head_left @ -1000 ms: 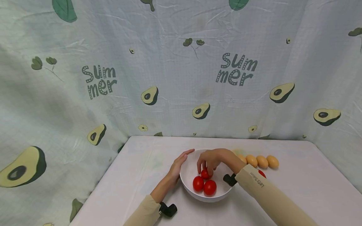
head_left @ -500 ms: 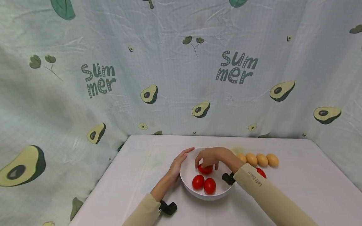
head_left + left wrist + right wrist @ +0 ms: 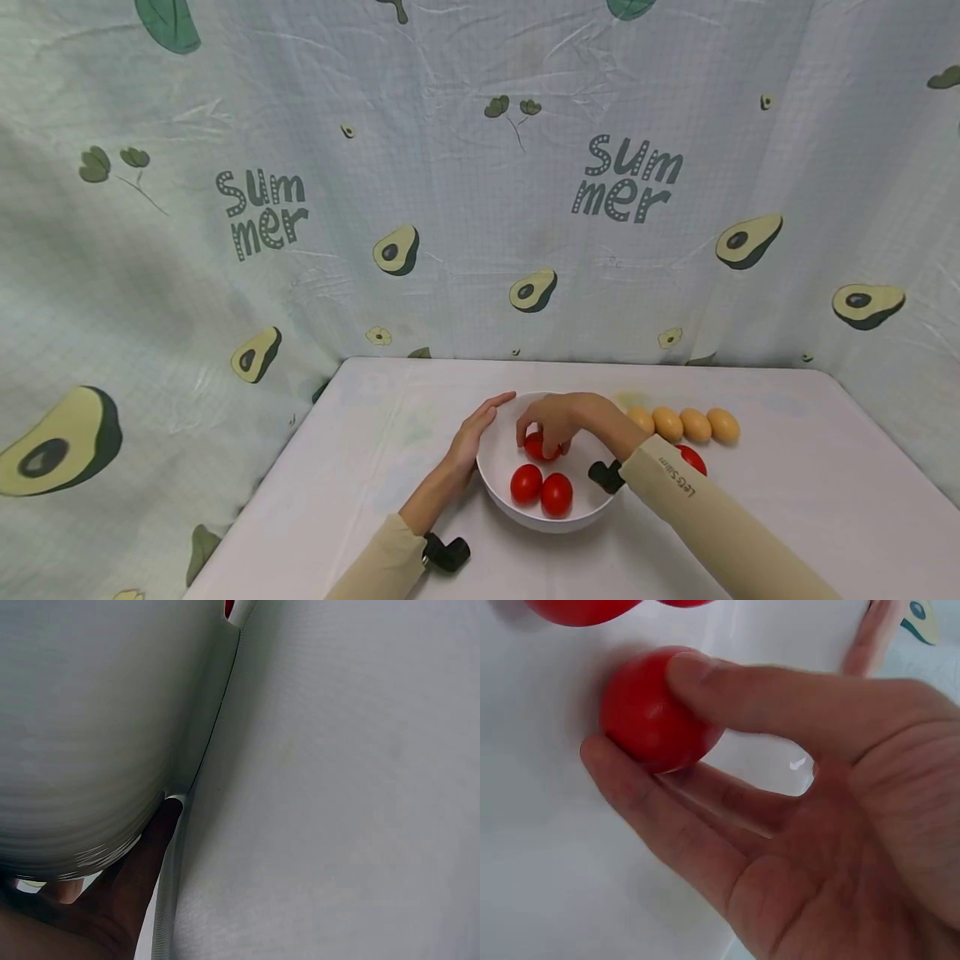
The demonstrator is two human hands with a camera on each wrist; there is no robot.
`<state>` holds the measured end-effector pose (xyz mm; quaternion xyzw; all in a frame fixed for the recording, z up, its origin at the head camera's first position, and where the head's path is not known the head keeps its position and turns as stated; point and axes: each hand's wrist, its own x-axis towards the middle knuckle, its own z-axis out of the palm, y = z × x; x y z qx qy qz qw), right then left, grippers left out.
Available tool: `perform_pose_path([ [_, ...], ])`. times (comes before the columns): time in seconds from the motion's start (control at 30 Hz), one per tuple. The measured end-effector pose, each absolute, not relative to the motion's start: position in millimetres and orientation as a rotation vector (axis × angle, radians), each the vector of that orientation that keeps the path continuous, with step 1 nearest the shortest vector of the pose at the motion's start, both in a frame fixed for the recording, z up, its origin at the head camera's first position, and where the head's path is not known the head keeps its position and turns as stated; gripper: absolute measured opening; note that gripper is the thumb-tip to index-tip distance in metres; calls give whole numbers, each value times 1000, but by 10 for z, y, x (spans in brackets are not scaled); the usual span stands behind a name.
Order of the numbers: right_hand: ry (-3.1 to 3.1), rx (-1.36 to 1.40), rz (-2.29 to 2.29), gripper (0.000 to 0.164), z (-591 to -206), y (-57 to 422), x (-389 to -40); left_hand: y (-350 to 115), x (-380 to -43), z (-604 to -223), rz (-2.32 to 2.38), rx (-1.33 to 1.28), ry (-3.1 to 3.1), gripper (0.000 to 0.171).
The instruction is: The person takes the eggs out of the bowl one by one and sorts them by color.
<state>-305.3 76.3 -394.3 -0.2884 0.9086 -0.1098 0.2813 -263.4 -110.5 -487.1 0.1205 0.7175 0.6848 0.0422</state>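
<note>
A white bowl [image 3: 495,471] stands on the table, with three smooth red eggs inside. My left hand [image 3: 471,437] rests along the bowl's left outer side with fingers extended; in the left wrist view its fingers [image 3: 142,877] lie against the bowl wall. My right hand [image 3: 553,418] reaches down into the bowl. Thumb and fingers pinch the rear red egg [image 3: 656,712] from opposite sides, close over the bowl's floor. Nearer the front lie the other two, a left red egg [image 3: 526,484] and a right red egg [image 3: 557,495], side by side.
Several tan eggs [image 3: 695,427] line up on the table [image 3: 390,417] right of the bowl. Another red egg [image 3: 692,460] shows partly behind the right sleeve [image 3: 712,517]. A printed cloth [image 3: 465,208] hangs behind the table.
The right hand's thumb and fingers shift on the rear red egg, which turns and slides slightly within the bowl. The left hand keeps its place at the bowl's side.
</note>
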Motion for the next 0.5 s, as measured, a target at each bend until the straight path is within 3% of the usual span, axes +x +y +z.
perform_pose_path([
  [0.5, 2443, -811, -318, 42, -3874, 828, -3063, -1103, -2638, -4853, 2110, 337, 2186, 50],
])
